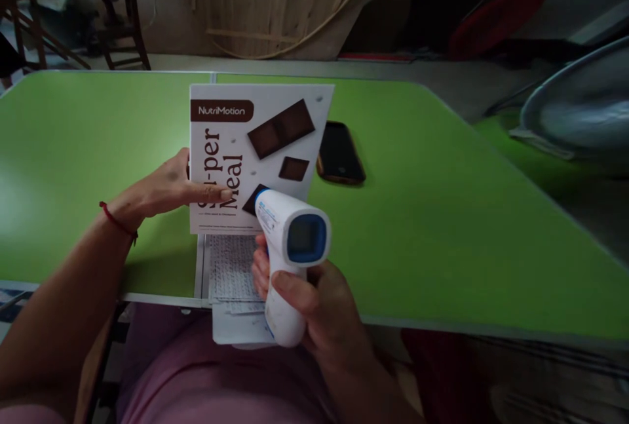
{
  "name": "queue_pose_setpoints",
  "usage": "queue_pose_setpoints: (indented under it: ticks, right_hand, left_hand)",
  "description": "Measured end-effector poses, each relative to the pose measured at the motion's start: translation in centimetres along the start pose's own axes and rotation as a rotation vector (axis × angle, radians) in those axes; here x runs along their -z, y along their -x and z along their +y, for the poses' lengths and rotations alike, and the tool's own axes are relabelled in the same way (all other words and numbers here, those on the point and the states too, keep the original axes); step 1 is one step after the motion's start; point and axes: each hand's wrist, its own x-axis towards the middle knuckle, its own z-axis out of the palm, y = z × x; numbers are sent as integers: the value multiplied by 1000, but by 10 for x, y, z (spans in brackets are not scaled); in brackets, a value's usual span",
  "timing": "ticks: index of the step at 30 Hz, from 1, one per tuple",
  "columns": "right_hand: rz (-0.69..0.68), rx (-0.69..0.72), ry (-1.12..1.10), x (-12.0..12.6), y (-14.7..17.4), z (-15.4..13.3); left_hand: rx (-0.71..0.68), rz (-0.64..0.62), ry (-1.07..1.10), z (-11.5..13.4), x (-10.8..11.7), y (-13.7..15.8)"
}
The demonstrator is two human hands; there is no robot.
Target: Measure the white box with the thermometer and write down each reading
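A white box (285,214) printed with "NutriMotion" and "Meal" and brown chocolate pieces is held up above the green table. My left hand (171,181) grips its left side, thumb across the front and the other fingers hidden behind. My right hand (314,299) is wrapped round the handle of a white and blue infrared thermometer (285,267). Its front end points at the lower right of the box's face; whether it touches cannot be told. The small screen (306,238) faces me and looks dark. Beneath the box lie papers (233,270) covered in handwriting.
On the green folding table (442,214), a black smartphone (340,154) lies just right of the box. A large shiny metal basin (582,96) stands at the right. Beyond the far edge are a wooden chair (122,24) and a wooden panel (275,4).
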Motion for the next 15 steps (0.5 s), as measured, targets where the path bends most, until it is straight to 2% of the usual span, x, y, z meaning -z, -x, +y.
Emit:
queue_pose_setpoints:
  ticks: [6,15]
  right_hand:
    - [77,-40,15,-12,5,-5]
    - [45,40,34,-6,-2,2]
  left_hand:
    - [-18,3,-53,2,0,0]
    - [-25,-13,-32,-1,2,-1]
